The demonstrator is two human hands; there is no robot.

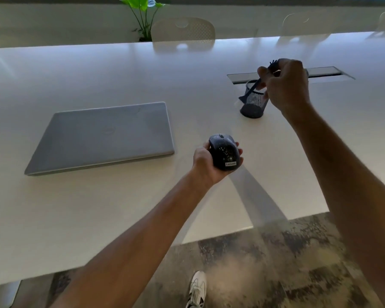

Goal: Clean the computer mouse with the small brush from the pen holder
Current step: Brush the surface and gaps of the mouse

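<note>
My left hand [206, 162] cups the mouse [224, 152] from below, fingers wrapped round its sides, and holds it lifted clear of the white table [120, 207], just right of the closed laptop [105, 136]. The mouse faces up, its wheel away from me; its dark shell is flecked with pale specks, which I take to be the dust to be removed.

My right hand [287, 85] is raised over the mesh pen holder [253, 101], fingers pinched together on the small brush [257, 84]. The thin dark handle slants down and to the left from my fingers; its lower, wider end lies at the holder's left edge, and whether it has fully cleared the rim I cannot tell. The holder stands near the cable slot [320, 73], well apart from the mouse.

Progress, as I judge it: mouse picked up, brush gripped and about out of the holder. Still to do: bring brush and mouse together and sweep the specks off the shell, around the wheel and buttons. No brushing has begun.
</note>
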